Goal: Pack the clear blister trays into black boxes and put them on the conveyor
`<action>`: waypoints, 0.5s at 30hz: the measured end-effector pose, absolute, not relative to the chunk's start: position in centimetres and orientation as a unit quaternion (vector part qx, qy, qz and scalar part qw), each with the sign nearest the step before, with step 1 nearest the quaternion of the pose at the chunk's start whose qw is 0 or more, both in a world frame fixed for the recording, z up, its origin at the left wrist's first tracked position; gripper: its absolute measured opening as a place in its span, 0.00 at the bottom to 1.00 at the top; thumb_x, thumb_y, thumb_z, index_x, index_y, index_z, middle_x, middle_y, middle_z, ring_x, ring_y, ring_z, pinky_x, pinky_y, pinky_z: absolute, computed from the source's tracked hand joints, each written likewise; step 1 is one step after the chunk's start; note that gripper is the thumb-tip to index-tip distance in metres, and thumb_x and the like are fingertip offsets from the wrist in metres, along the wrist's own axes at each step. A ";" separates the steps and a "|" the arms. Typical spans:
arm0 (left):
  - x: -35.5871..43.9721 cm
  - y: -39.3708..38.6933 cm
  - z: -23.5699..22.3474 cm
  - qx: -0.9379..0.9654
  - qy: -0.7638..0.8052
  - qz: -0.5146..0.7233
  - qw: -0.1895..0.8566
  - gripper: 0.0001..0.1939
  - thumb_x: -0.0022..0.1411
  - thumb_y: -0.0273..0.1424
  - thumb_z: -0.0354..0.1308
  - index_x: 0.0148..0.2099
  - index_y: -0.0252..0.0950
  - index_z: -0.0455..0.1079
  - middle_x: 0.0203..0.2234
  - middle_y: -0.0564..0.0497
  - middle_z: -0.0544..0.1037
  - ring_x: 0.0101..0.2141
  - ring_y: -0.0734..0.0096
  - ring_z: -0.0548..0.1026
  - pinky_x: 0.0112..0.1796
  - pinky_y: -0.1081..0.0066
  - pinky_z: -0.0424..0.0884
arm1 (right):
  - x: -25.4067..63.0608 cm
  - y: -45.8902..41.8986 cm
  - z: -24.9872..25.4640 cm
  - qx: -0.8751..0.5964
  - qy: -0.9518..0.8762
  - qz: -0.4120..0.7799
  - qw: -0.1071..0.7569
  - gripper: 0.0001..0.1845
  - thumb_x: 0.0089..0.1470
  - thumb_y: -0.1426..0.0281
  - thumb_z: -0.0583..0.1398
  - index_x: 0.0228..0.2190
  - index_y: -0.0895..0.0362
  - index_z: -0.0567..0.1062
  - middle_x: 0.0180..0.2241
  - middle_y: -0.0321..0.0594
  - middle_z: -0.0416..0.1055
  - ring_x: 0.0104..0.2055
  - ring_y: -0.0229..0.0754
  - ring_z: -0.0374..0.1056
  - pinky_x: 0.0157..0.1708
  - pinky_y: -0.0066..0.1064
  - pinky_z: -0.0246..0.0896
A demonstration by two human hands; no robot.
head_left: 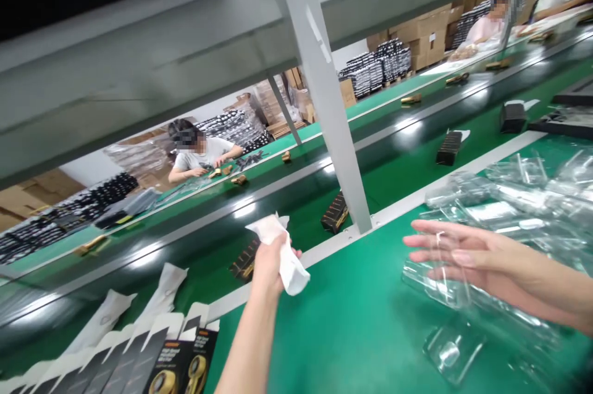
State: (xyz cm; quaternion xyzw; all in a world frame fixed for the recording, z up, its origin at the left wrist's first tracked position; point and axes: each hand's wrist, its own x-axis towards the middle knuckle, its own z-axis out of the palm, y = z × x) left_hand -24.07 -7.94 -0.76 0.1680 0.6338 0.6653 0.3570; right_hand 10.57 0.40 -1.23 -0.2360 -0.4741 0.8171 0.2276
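My left hand point(271, 261) is closed round a small white packet or cloth point(282, 252), held up above the green worktable point(352, 320) near the conveyor's edge. My right hand point(456, 255) reaches in from the right with fingers stretched out flat, just above a clear plastic blister tray point(442, 286) that lies on the table. More clear trays point(523, 196) are heaped behind that hand, and another clear tray point(451, 351) lies nearer to me.
Printed black-and-gold cards point(180, 363) lie fanned at the lower left. Black packed boxes point(448, 148) ride the green conveyor point(403, 165). A grey upright post point(324, 91) stands at the table's edge. Other people point(204, 153) work across the line by stacked cartons.
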 end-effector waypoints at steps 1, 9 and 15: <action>-22.6 -9.4 -0.5 0.150 0.627 0.666 0.376 0.06 0.64 0.30 0.56 0.38 0.32 0.64 0.21 0.59 0.67 0.19 0.80 0.67 0.27 0.73 0.71 | 10.3 -0.2 -1.1 -0.212 -0.441 0.841 0.230 0.25 0.62 0.67 0.57 0.59 0.50 0.62 0.60 0.42 0.61 0.61 0.52 0.58 0.57 0.44 0.63; -9.4 -17.8 -3.0 0.001 0.493 0.622 0.609 0.21 0.66 0.48 0.47 0.38 0.33 0.63 0.20 0.52 0.69 0.20 0.72 0.70 0.24 0.72 0.67 | 9.1 -3.8 -1.2 -0.199 -0.419 0.863 0.200 0.19 0.61 0.65 0.56 0.54 0.49 0.70 0.57 0.42 0.64 0.53 0.50 0.65 0.44 0.38 0.70; -5.6 -17.9 -5.2 0.019 0.491 0.668 0.559 0.21 0.56 0.47 0.62 0.39 0.34 0.65 0.18 0.57 0.65 0.18 0.77 0.62 0.21 0.76 0.60 | 8.7 -6.4 -1.3 -0.226 -0.538 0.784 0.213 0.22 0.59 0.58 0.58 0.55 0.39 0.67 0.60 0.32 0.59 0.58 0.50 0.59 0.49 0.34 0.68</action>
